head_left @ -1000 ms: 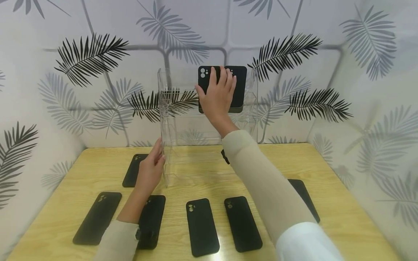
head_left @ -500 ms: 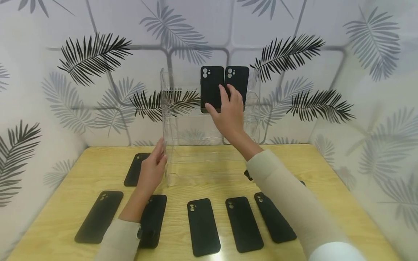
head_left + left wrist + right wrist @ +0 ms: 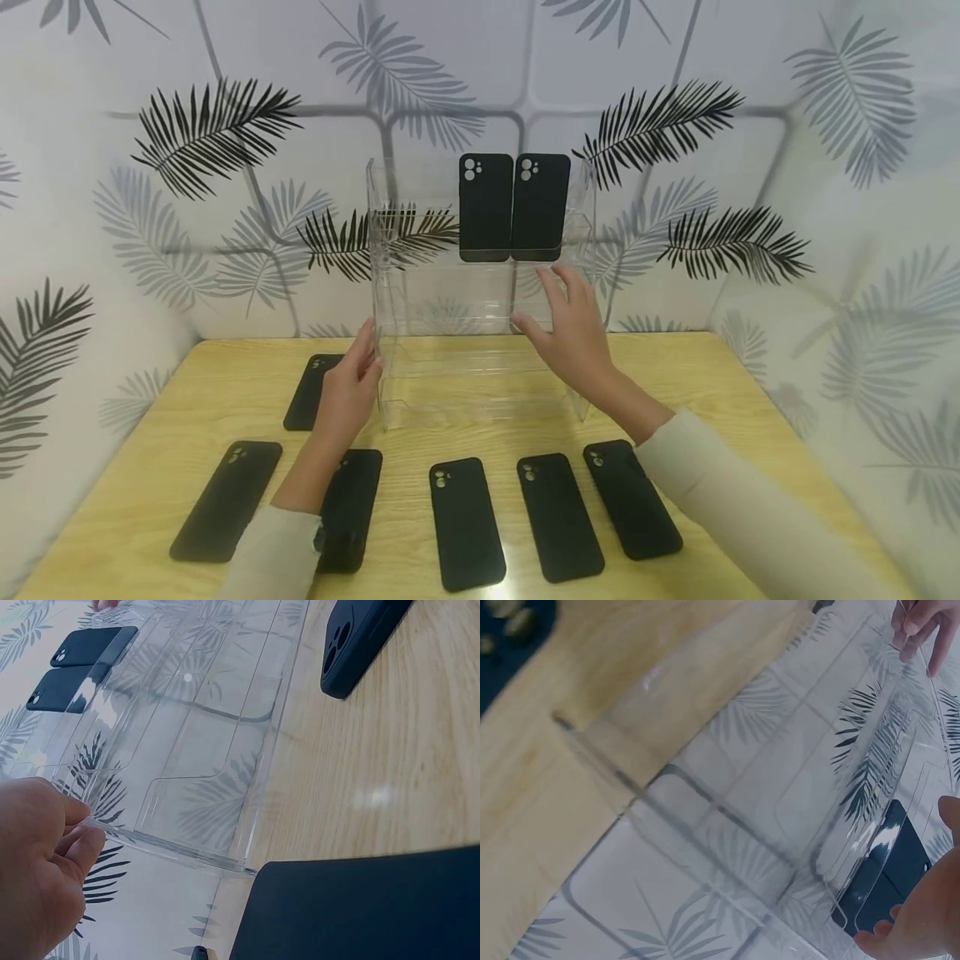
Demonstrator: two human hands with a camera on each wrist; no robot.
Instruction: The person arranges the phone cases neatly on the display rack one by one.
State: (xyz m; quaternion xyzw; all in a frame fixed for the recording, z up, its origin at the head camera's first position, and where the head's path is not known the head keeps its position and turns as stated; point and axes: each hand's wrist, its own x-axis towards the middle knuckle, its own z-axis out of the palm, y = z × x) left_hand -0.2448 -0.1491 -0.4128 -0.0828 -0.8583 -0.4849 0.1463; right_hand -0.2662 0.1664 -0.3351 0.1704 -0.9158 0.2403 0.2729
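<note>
A clear acrylic display rack (image 3: pixel 380 292) with stepped tiers stands at the back of the table. On its top tier two black phone cases, a left one (image 3: pixel 486 208) and a right one (image 3: pixel 541 208), lean upright side by side, camera holes at the upper left. My left hand (image 3: pixel 349 392) pinches the rack's left side panel between thumb and fingers, as the left wrist view shows at the panel's edge (image 3: pixel 172 851). Before the rack's right half, below the right case, my right hand (image 3: pixel 576 333) holds nothing, its fingers loosely bent.
More black phone cases lie on the wooden table (image 3: pixel 652 375): one left of the rack (image 3: pixel 306 400), one at far left (image 3: pixel 227 500), one partly behind my left wrist (image 3: pixel 356 508), and a front row with a middle case (image 3: pixel 467 525). A leaf-patterned wall covering (image 3: pixel 480 67) rises behind.
My right hand has come off the two cases on the top tier and moved down and right. The cases stay standing there. My left hand keeps its hold on the rack.
</note>
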